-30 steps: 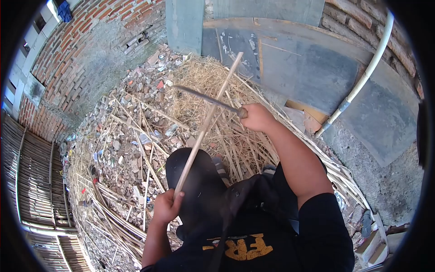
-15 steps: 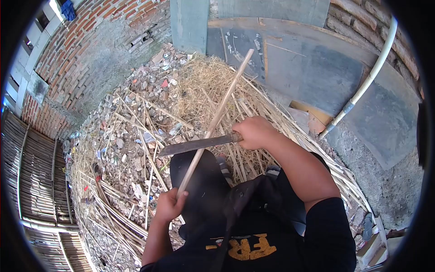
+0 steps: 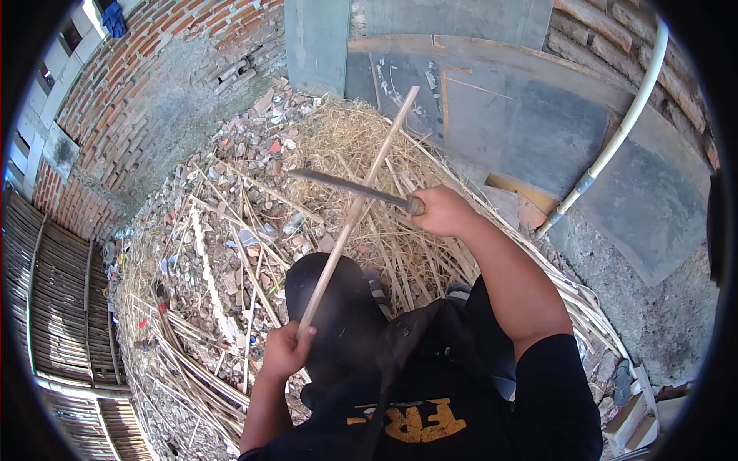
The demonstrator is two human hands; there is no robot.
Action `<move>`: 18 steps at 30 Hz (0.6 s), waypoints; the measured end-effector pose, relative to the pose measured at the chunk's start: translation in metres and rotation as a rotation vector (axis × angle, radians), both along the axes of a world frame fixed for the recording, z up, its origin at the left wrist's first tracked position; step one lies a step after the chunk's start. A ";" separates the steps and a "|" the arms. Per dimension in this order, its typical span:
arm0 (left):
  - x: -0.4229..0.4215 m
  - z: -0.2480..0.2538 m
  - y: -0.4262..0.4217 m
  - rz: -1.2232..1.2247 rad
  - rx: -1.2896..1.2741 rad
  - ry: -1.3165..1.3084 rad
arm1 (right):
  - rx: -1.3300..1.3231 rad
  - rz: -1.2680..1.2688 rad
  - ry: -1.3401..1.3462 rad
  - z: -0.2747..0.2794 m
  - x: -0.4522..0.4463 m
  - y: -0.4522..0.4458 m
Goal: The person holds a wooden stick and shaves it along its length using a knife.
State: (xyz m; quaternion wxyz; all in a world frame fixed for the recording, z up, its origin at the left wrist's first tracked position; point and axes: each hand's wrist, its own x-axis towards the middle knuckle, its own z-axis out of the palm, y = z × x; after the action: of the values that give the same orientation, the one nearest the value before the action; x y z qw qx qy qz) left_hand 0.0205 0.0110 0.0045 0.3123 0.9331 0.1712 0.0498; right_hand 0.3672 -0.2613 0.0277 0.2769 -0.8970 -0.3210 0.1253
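My left hand (image 3: 286, 352) is wrapped round the lower end of a long pale wooden strip (image 3: 332, 269), which looks like split bamboo and slants up and away over my knee. In my right hand (image 3: 443, 212) is the handle of a machete (image 3: 327, 179), its dark blade pointing left. The blade crosses the strip near its middle; whether the edge touches the wood I cannot tell. Thin shavings (image 3: 346, 138) lie in a heap on the ground beyond the strip.
Bamboo strips (image 3: 569, 296) lie along my right side, and another bundle (image 3: 196, 365) is at my left. Rubble (image 3: 231, 177) covers the ground. Grey boards (image 3: 523, 123) and a white pipe (image 3: 626, 134) lean on the right, with a brick wall (image 3: 131, 107) at the left.
My right hand has moved slightly right and the machete has turned, its tip now higher and farther up the strip. My left hand keeps its hold in nearly the same place.
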 end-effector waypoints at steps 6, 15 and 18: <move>-0.005 -0.009 0.007 -0.006 -0.007 -0.015 | -0.158 0.188 -0.156 0.021 -0.028 0.016; -0.008 -0.014 0.006 0.035 -0.059 -0.018 | 0.037 0.001 0.030 -0.021 0.014 0.005; -0.007 -0.017 0.008 0.032 -0.078 -0.006 | 0.065 -0.006 0.013 -0.019 0.010 0.000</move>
State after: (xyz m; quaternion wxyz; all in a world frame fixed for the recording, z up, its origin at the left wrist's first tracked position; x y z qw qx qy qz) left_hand 0.0140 0.0190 -0.0120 0.3480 0.9172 0.1871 0.0507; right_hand 0.3768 -0.2615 0.0090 0.3083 -0.8876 -0.3206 0.1198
